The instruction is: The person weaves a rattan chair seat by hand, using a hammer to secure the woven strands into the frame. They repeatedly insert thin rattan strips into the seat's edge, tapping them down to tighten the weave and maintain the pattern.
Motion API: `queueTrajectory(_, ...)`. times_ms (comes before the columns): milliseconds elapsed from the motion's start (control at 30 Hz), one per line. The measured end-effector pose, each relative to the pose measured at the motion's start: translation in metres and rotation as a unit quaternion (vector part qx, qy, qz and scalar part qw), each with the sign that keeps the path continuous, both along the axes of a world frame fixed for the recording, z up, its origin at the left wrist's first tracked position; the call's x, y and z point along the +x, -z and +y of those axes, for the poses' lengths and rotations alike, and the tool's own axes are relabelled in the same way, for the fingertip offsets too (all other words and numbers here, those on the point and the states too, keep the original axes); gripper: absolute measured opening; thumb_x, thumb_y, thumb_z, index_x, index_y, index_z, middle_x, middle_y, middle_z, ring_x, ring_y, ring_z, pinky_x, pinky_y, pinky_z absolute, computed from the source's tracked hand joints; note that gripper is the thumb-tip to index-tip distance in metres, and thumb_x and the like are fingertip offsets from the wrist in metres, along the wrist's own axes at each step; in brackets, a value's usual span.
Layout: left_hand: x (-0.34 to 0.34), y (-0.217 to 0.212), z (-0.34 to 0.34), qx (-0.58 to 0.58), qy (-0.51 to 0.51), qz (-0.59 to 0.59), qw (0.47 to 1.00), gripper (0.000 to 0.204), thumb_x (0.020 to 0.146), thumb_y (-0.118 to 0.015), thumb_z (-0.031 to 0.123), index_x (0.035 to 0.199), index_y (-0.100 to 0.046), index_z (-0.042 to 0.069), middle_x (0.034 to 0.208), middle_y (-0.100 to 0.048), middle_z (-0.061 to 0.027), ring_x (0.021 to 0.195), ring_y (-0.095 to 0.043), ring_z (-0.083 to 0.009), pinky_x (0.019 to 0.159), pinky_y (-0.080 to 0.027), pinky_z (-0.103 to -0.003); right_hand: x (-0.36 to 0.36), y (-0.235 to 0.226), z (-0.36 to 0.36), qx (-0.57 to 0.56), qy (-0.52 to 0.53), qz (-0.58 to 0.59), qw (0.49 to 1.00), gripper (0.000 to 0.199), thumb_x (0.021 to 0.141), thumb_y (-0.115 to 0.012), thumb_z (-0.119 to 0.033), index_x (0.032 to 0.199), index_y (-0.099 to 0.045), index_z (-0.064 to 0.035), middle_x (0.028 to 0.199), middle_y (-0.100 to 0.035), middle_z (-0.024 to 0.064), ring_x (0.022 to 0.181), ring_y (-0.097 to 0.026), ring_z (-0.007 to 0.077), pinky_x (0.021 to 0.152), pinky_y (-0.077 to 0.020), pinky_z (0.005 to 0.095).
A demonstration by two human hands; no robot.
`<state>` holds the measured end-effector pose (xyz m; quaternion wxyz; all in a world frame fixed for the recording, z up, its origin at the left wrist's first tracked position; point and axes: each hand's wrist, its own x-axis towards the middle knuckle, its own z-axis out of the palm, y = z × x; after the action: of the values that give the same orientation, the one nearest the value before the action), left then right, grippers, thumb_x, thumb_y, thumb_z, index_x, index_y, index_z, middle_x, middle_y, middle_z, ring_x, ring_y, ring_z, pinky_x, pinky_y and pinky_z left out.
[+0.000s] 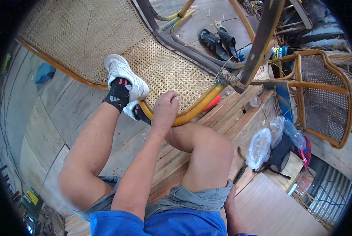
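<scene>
My left hand [166, 108] is closed over the yellow rattan rim [199, 106] of a large cane chair lying tilted in front of me. Just above my knuckles lies the chair's woven cane seat [172, 74]. My foot in a white sneaker [123, 74] and black sock presses on the same rim to the left of the hand. My right hand [229, 196] rests low beside my right thigh, mostly hidden behind my grey shorts. A red object [214, 102] pokes out under the rim.
A smaller cane chair [325, 98] stands at the right. Clear plastic bags [258, 147], a plastic bottle [294, 133] and a dark bag [280, 157] lie on the wooden platform. Black sandals [217, 41] sit on the plank floor beyond. A blue cloth [44, 72] lies far left.
</scene>
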<state>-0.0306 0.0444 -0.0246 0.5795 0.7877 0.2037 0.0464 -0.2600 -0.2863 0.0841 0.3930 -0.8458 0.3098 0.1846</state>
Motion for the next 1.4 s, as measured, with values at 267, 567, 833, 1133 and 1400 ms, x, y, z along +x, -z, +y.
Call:
queueTrajectory(267, 0.049, -0.038, -0.050, 0.133, 0.089, 0.068, 0.985, 0.027, 0.086, -0.057, 0.028, 0.084, -0.062, 0.001, 0.085, -0.063, -0.0191, 0.080, -0.061, -0.0355, 0.073, -0.047, -0.045, 0.004, -0.003, 0.001, -0.080, -0.032, -0.002, 0.996, 0.024, 0.094, -0.049, -0.022, 0.093, -0.056, 0.0010, 0.082, -0.057, 0.0136, 0.077, -0.054, 0.0205, 0.069, -0.0440, 0.0330)
queueTrajectory(567, 0.059, -0.045, -0.072, 0.226, 0.108, 0.133, 0.959, 0.023, 0.087, -0.057, 0.024, 0.088, -0.062, 0.002, 0.083, -0.064, -0.0164, 0.084, -0.063, -0.0338, 0.074, -0.050, -0.044, 0.021, -0.005, -0.007, -0.041, -0.003, -0.045, 0.998, 0.019, 0.094, -0.051, -0.018, 0.091, -0.056, -0.0002, 0.070, -0.050, 0.0028, 0.062, -0.047, 0.0105, 0.056, -0.0400, 0.0270)
queueTrajectory(833, 0.050, -0.029, -0.080, 0.273, 0.079, 0.020, 0.959, 0.015, 0.085, -0.059, 0.016, 0.081, -0.058, 0.002, 0.078, -0.061, -0.0178, 0.079, -0.061, -0.0347, 0.069, -0.050, -0.045, 0.073, -0.003, -0.004, 0.016, -0.006, -0.078, 0.997, 0.020, 0.094, -0.052, -0.019, 0.093, -0.057, 0.0007, 0.069, -0.050, 0.0018, 0.062, -0.047, 0.0088, 0.056, -0.0394, 0.0254)
queueTrajectory(1133, 0.041, -0.011, -0.047, 0.069, 0.143, -0.053, 0.986, 0.020, 0.089, -0.053, 0.014, 0.100, -0.062, -0.001, 0.093, -0.062, -0.0195, 0.090, -0.059, -0.0348, 0.082, -0.046, -0.040, 0.225, -0.095, 0.050, 0.085, -0.273, 0.016, 0.958, 0.023, 0.087, -0.060, -0.017, 0.101, -0.058, 0.0012, 0.071, -0.052, 0.0018, 0.061, -0.049, 0.0089, 0.055, -0.0416, 0.0260)
queueTrajectory(1400, 0.035, -0.008, -0.042, -0.105, 0.012, -0.027, 0.994, 0.024, 0.091, -0.049, 0.009, 0.110, -0.058, -0.002, 0.098, -0.062, -0.0124, 0.089, -0.060, -0.0203, 0.082, -0.047, -0.031, 0.273, -0.073, 0.086, -0.037, -0.404, 0.079, 0.911, 0.027, 0.095, -0.050, -0.026, 0.084, -0.050, -0.0015, 0.063, -0.055, 0.0120, 0.056, -0.057, 0.0248, 0.055, -0.0459, 0.0385)
